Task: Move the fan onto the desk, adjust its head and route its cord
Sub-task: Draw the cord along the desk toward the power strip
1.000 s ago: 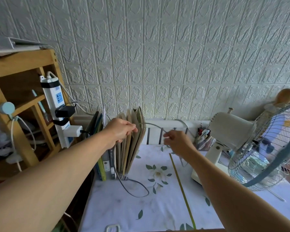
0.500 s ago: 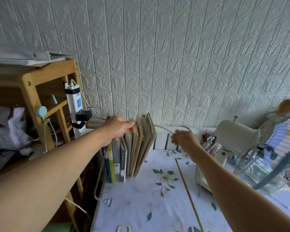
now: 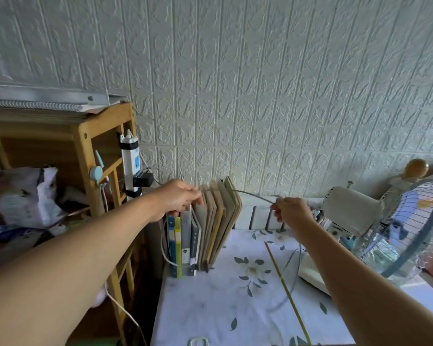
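Note:
A cream fan [image 3: 353, 211] with a wire cage stands at the right of the desk [image 3: 210, 308], which wears a white flowered cloth. Its grey cord [image 3: 254, 194] is stretched level over the tops of a row of upright books [image 3: 210, 226]. My left hand [image 3: 178, 198] pinches the cord at the left end, above the books. My right hand [image 3: 291, 212] pinches it further right, beside the fan's motor housing. A loop of the cord [image 3: 294, 275] hangs down to the desk under my right arm. Another stretch drops behind the books on the left.
A wooden shelf unit [image 3: 95, 171] stands left of the desk, with a white power strip [image 3: 130, 166] strapped to its post and a black adapter plugged in. Bags lie on the shelf. A textured white wall runs behind. A wooden bedpost knob [image 3: 416, 168] rises beyond the fan.
The cord slack that lay on the desk in front of the books has been pulled up and over them. My view has swung left, and both hands keep their pinch on the cord.

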A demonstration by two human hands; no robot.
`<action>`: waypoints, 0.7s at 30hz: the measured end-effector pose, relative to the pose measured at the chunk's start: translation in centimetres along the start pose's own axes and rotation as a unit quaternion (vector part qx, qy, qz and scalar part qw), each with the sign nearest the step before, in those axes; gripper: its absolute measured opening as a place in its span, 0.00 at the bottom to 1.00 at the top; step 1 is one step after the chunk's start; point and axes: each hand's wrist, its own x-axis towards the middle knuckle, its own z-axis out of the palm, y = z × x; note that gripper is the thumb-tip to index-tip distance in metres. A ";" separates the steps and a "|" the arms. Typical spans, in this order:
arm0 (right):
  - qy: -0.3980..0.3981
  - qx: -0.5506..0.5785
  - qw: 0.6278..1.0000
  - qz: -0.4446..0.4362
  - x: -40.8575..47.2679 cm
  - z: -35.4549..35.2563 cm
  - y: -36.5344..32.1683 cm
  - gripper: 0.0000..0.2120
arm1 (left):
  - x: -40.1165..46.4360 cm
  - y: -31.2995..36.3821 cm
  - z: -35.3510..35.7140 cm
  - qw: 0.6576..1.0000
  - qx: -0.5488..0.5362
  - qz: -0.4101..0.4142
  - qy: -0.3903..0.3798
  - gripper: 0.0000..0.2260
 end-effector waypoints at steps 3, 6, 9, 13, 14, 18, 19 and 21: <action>-0.138 0.006 0.990 -0.027 -2.4 1.9 -1.8 0.18 | -0.2 0.5 0.0 1.000 0.010 0.017 -0.014 0.12; -0.176 0.051 0.979 -0.087 -4.2 3.9 -4.0 0.16 | -0.6 1.3 0.7 0.998 0.046 0.042 -0.013 0.11; -0.128 0.022 0.985 -0.111 -5.3 4.8 -4.7 0.12 | -1.3 1.4 0.4 0.993 0.101 0.057 -0.017 0.10; -0.011 0.185 0.981 -0.052 -5.5 3.5 -4.4 0.13 | -2.3 0.1 -1.5 0.951 0.306 0.044 0.017 0.10; 0.003 0.230 0.973 -0.035 -5.4 2.8 -4.2 0.13 | -2.4 -0.2 -1.9 0.943 0.329 0.032 0.038 0.11; -0.056 0.340 0.939 0.002 -6.3 1.9 -3.7 0.14 | -2.7 -0.1 -2.6 0.926 0.354 0.010 0.133 0.14; -0.089 0.352 0.932 0.012 -6.6 2.1 -3.8 0.14 | -2.6 0.1 -2.5 0.937 0.315 0.010 0.149 0.14; -0.153 0.348 0.925 0.023 -7.2 2.4 -4.1 0.14 | -2.5 0.6 -2.4 0.974 0.173 -0.005 0.145 0.12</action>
